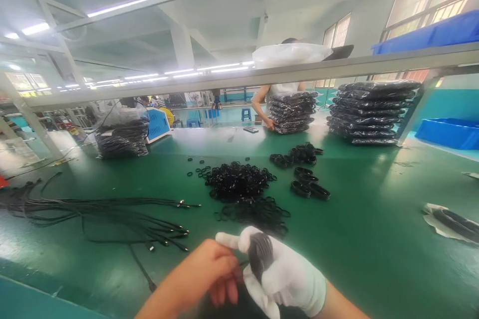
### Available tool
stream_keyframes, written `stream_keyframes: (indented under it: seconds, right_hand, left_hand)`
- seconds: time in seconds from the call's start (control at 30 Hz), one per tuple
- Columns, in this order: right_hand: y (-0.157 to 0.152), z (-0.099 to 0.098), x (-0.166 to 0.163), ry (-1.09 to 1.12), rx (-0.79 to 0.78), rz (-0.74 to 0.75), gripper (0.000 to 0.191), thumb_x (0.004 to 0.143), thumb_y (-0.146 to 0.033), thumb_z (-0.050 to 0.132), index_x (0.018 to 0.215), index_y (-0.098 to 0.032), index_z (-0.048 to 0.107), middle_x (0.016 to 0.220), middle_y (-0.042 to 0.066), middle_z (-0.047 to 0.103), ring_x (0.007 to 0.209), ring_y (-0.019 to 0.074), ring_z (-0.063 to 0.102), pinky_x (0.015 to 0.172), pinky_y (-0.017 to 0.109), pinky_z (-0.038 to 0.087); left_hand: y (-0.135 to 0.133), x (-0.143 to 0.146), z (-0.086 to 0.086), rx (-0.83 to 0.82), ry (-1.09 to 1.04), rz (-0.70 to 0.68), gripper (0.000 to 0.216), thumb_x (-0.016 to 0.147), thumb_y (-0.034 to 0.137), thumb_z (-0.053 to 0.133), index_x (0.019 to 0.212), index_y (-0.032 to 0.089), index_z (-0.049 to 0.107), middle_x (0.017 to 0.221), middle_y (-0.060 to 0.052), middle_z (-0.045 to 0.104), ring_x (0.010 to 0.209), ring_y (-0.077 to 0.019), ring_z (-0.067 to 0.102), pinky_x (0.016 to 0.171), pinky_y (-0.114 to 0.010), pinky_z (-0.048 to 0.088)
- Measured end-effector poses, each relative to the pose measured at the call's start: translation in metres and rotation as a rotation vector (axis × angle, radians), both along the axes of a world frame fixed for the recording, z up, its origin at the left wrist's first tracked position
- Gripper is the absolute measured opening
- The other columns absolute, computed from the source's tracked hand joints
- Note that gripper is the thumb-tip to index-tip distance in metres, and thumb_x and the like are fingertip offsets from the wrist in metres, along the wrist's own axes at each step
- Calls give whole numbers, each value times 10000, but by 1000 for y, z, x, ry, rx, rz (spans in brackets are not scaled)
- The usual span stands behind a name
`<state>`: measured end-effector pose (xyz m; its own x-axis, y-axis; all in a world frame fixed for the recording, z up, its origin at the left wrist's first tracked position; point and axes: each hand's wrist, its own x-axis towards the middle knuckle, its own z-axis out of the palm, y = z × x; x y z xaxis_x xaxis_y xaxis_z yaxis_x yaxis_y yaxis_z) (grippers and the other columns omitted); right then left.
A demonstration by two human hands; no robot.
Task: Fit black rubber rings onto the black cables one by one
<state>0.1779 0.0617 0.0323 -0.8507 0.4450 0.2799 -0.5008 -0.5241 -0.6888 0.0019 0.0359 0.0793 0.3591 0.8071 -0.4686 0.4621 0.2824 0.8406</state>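
My right hand (288, 274), in a white glove, is closed round a coiled black cable (260, 255) low in the view over the green table (374, 219). My bare left hand (209, 274) is closed beside it, fingers pinching at the coil's edge. Just beyond lies a heap of small black rubber bands (243, 187). Several finished black coils (309, 184) lie to its right. Long loose black cables (112, 214) stretch across the table at left.
Stacks of bagged coils (368, 112) stand at the far right, and another stack (294, 112) is under a co-worker's hand (268, 123) across the table. A bag of cables (121, 134) sits far left. Blue bins (449, 132) line the right.
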Motion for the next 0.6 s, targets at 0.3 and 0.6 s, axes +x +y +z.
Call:
stream_keyframes:
  seconds: [0.3,0.6]
  right_hand:
    - [-2,3,-1,-266,-84,-97,563,541,-85,631,1064,-168,441,570,14,650,401,116,567,362,163,455]
    - [-2,-7,-8,-210,-106,-20,374,667,-368,669,883,-80,567,502,46,605,337,105,512,295,165,397]
  left_hand:
    - [-11,10,7,494,-132,316,241,818,252,510,1045,248,593,1046,-36,608,981,-195,553,893,-347,423]
    - [-7,23,-14,1068,344,137,404,725,-12,401,912,212,681,774,-22,565,715,-150,557,650,-255,448]
